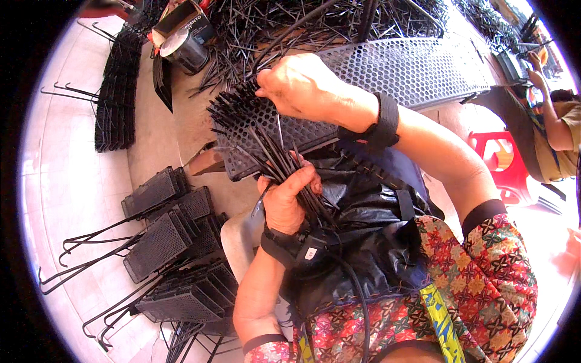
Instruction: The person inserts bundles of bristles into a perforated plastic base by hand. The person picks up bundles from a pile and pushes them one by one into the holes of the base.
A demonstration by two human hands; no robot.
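Note:
My left hand (285,204) is wrapped round a loose bundle of thin black strips (275,154), which fan out toward the far side. Past it lies a long black perforated panel (399,63), its holes in close rows. Short black strips (239,106) stand up in a dense cluster at the panel's left end. My right hand (299,85) is closed above the panel, right beside that cluster. The fingertips face away, so what they pinch is hidden.
A heap of black strips (254,30) covers the far side, beside a dark tin can (184,51). Stacked black perforated racks with long hooked wires (163,242) stand at left. A red stool (505,166) and another person (554,121) are at right.

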